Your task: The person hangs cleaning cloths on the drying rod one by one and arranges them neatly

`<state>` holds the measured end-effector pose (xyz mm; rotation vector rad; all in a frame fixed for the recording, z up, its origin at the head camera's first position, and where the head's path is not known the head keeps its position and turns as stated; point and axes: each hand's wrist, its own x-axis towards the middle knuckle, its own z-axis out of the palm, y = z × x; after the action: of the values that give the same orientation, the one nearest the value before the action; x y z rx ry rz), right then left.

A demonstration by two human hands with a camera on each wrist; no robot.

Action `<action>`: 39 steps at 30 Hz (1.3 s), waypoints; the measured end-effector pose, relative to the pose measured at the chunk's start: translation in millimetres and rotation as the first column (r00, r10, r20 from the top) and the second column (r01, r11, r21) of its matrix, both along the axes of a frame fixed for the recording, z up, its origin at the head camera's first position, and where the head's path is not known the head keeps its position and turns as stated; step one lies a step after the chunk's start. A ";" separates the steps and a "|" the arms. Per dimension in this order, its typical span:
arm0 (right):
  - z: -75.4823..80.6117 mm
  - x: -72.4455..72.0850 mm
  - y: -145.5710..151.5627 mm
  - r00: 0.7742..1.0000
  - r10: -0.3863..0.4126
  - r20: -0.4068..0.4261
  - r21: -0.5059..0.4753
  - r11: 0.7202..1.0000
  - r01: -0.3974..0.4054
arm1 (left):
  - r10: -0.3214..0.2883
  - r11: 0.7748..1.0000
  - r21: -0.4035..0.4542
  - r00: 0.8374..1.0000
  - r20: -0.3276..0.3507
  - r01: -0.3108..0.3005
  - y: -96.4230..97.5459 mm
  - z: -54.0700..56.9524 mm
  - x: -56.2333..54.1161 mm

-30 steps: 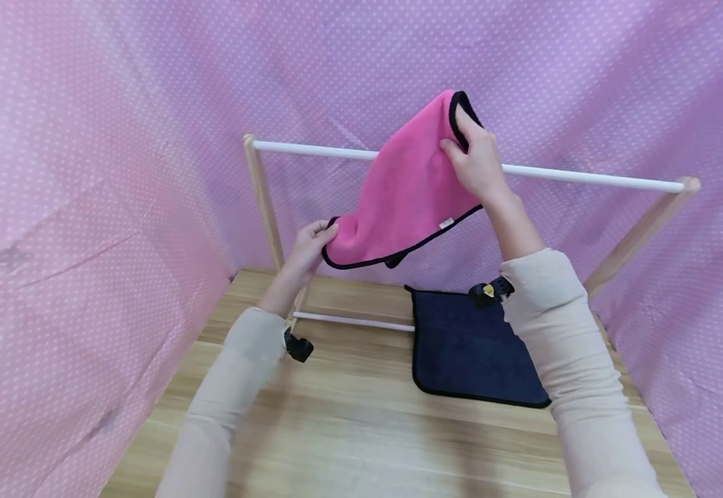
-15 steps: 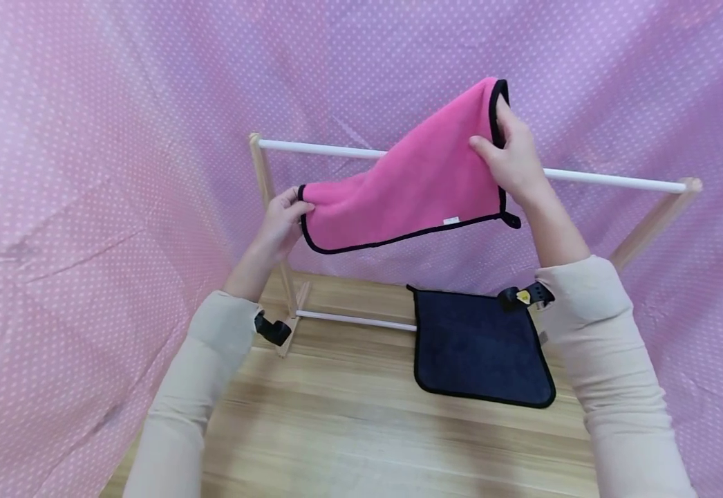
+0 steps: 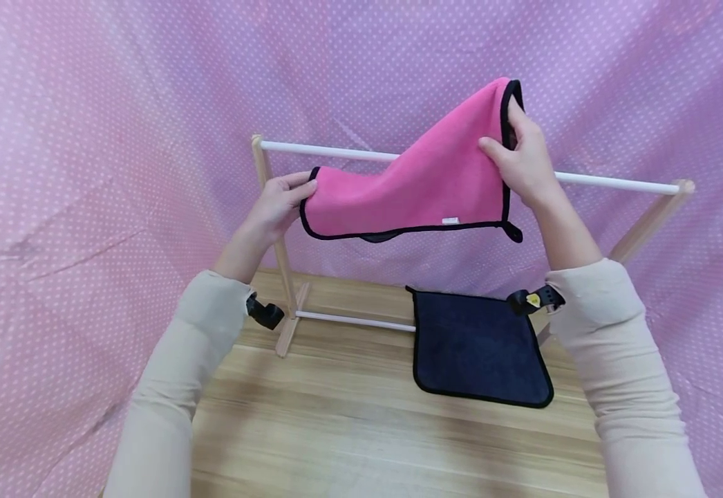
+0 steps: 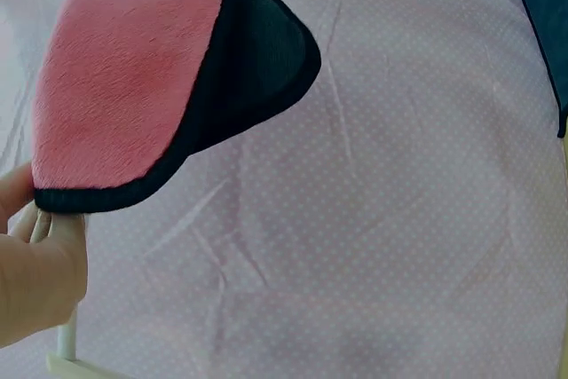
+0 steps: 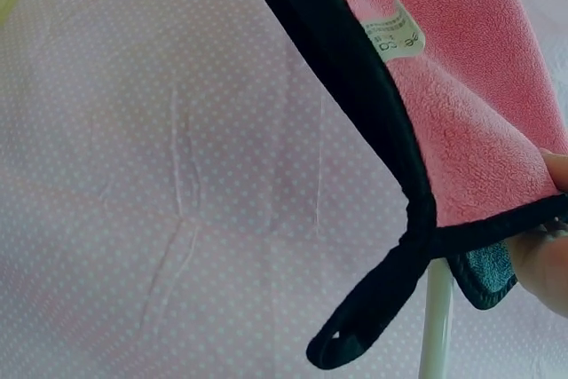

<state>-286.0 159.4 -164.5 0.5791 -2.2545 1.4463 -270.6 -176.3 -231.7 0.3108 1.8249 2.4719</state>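
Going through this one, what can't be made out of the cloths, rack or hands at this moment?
Top rod, middle stretch: head view, hidden by the pink cloth.
Lower rod, right part: head view, covered by the dark cloth.
Label: head view, print too small.
Left hand: left wrist view, cut off by left edge.
Right hand: right wrist view, cut off by right edge.

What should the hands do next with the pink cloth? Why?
Maybe the left hand should raise its end of the pink cloth slightly: it looks lower than the end in the right hand, and the white bar shows above it.
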 end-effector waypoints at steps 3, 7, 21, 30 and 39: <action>0.8 0.8 1.9 0.999 0.027 0.022 -0.032 0.999 -0.027 | -0.049 0.999 -0.004 0.999 0.003 0.049 -0.4 6.1 -0.7; 4.0 2.5 6.2 0.999 0.031 0.043 -0.057 0.998 -0.029 | -0.093 0.991 0.100 0.996 0.016 0.091 2.5 13.9 -2.9; 9.1 5.6 11.5 0.998 0.049 0.049 -0.092 0.995 -0.045 | 0.130 0.975 0.164 0.986 0.107 -0.147 12.1 42.8 -8.1; 12.2 6.3 14.0 0.995 0.083 0.045 -0.187 0.980 -0.073 | 0.142 0.969 0.198 0.989 0.050 -0.149 2.2 59.6 -7.1; 14.5 1.1 6.3 0.986 0.164 0.042 -0.316 0.938 -0.142 | 0.090 0.971 0.231 0.986 -0.139 -0.056 -1.5 79.6 -16.3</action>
<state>-284.9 165.8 -150.0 0.6209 -2.0049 1.8803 -287.0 -177.7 -152.1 0.4583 1.6308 2.7842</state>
